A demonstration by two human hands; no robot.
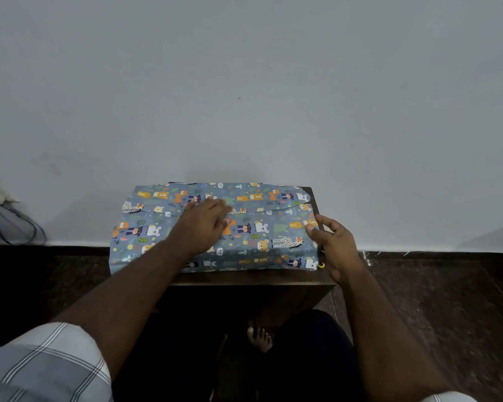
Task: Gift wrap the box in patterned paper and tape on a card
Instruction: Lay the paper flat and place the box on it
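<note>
1. The table (253, 278) carries the paper-covered box (215, 227) lengthwise, its long axis running left to right across the view.
2. The paper (273, 224) overlaps along the top; untaped, I judge it springs open if pressure lifts.
3. The left hand (205, 224) presses the seam flat with straight fingers.
4. The right hand (334, 245) cups the right end, fingers loosely bent; any pinch cannot be told.

No readable text anywhere; the patterned paper (262, 227) shows only cartoon animals.
</note>
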